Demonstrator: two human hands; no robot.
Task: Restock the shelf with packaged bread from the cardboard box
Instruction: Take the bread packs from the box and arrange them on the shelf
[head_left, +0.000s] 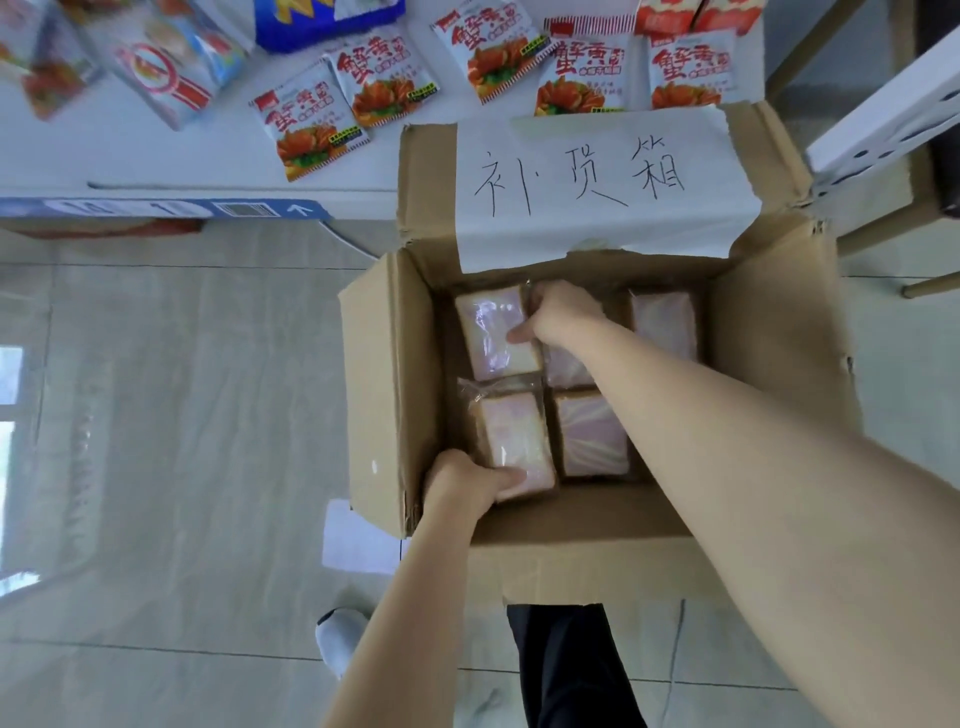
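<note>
Where pale tiled floor (182, 415) meets white shelf (156, 156), each hand clasping boxed bread.

The box (395, 395) is brown cardboard and stands open on the floor, its flaps spread out. The far flap carries a white paper with handwritten characters. Inside lie packs of bread in clear wrap, pale pink and white slices with a tan crust. My left hand (467, 480) grips the near-left pack (514, 441) at its near edge. My right hand (558, 312) holds the far-left pack (491, 332) by its right side. Two more packs lie at the right, one near (592, 434), one far (665, 322). The shelf (156, 156) is white, just behind the box.
</note>
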